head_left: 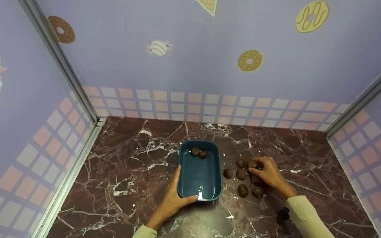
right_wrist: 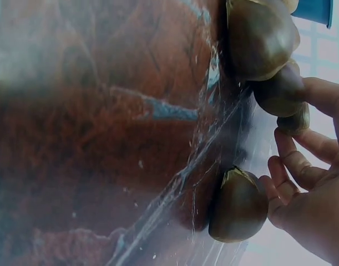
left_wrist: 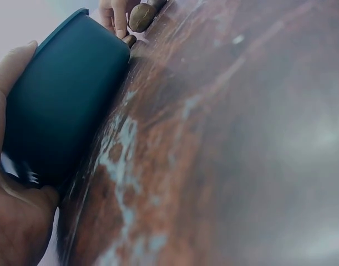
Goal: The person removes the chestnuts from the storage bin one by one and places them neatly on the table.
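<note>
A dark teal rectangular dish (head_left: 199, 175) sits on the marbled tabletop, with two chestnuts (head_left: 203, 153) inside at its far end. My left hand (head_left: 172, 198) grips the dish's near left corner, thumb over the near rim and fingers along the left wall. In the left wrist view the dish's outer wall (left_wrist: 64, 94) fills the space beside that hand. Right of the dish, several chestnuts (head_left: 241, 174) lie in a loose group. My right hand (head_left: 270, 172) reaches into this group and pinches a chestnut (right_wrist: 277, 91) between thumb and fingers. Another chestnut (right_wrist: 238, 205) lies close by its lower fingers.
The brown marbled tabletop (head_left: 137, 148) is enclosed by lilac printed panels (head_left: 193, 66) at the back and both sides. Metal strips (head_left: 78, 175) run along the panel joints. A dark object (head_left: 283, 214) lies by the right sleeve.
</note>
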Demonstrator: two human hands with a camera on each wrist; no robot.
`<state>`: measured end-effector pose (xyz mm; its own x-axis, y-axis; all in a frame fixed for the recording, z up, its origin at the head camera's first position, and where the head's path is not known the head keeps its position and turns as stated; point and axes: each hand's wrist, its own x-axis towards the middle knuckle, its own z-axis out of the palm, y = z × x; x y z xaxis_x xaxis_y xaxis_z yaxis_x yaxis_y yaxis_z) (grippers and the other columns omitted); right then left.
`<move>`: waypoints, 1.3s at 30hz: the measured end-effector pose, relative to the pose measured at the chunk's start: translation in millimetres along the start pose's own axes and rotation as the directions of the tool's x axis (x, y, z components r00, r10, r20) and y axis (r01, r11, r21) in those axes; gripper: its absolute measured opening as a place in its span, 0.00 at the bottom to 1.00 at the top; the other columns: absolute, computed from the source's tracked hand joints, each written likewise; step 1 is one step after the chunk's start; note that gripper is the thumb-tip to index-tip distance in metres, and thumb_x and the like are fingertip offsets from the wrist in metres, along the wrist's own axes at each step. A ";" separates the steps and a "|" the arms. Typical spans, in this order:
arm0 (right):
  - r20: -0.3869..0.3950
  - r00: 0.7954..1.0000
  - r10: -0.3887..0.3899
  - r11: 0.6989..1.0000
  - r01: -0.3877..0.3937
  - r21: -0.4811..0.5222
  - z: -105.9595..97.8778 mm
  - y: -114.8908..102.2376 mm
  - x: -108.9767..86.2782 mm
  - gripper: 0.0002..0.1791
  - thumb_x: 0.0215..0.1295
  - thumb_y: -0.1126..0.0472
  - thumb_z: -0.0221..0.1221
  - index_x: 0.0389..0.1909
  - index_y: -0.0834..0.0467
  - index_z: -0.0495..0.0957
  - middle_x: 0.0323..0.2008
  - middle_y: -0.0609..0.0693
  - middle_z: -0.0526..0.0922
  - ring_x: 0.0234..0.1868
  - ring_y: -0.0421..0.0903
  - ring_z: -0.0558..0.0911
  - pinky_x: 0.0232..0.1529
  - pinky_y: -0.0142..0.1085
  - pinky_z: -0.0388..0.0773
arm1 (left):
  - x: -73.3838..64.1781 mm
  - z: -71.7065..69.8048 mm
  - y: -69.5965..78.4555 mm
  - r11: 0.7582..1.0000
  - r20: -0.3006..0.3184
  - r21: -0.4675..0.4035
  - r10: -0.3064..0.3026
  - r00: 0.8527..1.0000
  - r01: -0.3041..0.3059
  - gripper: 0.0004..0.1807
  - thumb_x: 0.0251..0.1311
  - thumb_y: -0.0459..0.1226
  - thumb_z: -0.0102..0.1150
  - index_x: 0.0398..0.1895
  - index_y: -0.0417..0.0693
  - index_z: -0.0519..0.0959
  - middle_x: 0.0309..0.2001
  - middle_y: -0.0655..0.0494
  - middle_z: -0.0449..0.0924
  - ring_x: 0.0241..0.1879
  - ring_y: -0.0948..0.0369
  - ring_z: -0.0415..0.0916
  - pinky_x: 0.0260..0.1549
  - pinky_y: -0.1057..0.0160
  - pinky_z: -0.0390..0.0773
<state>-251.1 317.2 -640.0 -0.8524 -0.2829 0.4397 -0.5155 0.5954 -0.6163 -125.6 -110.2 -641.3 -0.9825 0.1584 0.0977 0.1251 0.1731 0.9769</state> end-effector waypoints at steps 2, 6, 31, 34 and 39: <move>0.014 1.000 0.016 1.000 -0.016 -0.020 -0.2 0.2 0.2 0.22 0.61 0.56 0.79 0.48 0.68 0.89 0.43 0.62 0.90 0.46 0.65 0.82 0.53 0.55 0.76 | -1.0 0.0 -0.1 1.000 0.003 -0.001 -0.009 1.000 0.009 0.74 0.53 0.42 0.89 0.93 0.57 0.42 0.90 0.42 0.42 0.88 0.39 0.41 0.82 0.31 0.46; 0.020 1.000 0.011 0.999 -0.010 -0.034 3.3 14.9 -2.1 0.23 0.64 0.52 0.79 0.50 0.66 0.90 0.43 0.61 0.90 0.46 0.63 0.82 0.53 0.51 0.78 | -2.6 0.2 0.3 1.000 0.013 -0.004 -0.026 1.000 0.026 0.73 0.54 0.45 0.88 0.93 0.56 0.42 0.90 0.42 0.41 0.88 0.38 0.40 0.80 0.27 0.47; 0.153 0.987 0.043 0.996 -0.031 -0.080 16.8 -101.9 26.0 0.17 0.65 0.66 0.78 0.53 0.65 0.88 0.52 0.59 0.86 0.58 0.60 0.77 0.61 0.58 0.77 | -1.0 0.1 0.5 1.000 0.001 -0.008 0.006 1.000 -0.006 0.75 0.52 0.43 0.89 0.93 0.54 0.42 0.90 0.41 0.43 0.87 0.39 0.43 0.82 0.32 0.46; 0.163 0.987 0.008 0.997 0.004 -0.073 20.4 -110.0 28.8 0.18 0.65 0.66 0.78 0.54 0.65 0.88 0.53 0.59 0.86 0.58 0.60 0.77 0.61 0.58 0.76 | -1.5 0.0 1.1 1.000 -0.005 -0.002 -0.003 1.000 0.003 0.74 0.52 0.45 0.89 0.93 0.56 0.43 0.90 0.42 0.43 0.87 0.40 0.43 0.82 0.32 0.46; 0.174 0.984 -0.021 0.997 0.034 -0.071 27.6 -120.6 35.4 0.18 0.65 0.65 0.77 0.55 0.64 0.88 0.53 0.58 0.86 0.57 0.59 0.77 0.59 0.57 0.76 | -2.1 0.5 1.5 1.000 -0.012 -0.004 -0.020 1.000 0.020 0.74 0.51 0.47 0.89 0.93 0.60 0.44 0.90 0.41 0.44 0.87 0.40 0.44 0.81 0.31 0.47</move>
<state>-221.5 214.6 -568.1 -0.8438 -0.4219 0.3316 -0.5362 0.6378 -0.5529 -123.3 -109.8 -640.1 -0.9864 0.1431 0.0807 0.1051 0.1721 0.9795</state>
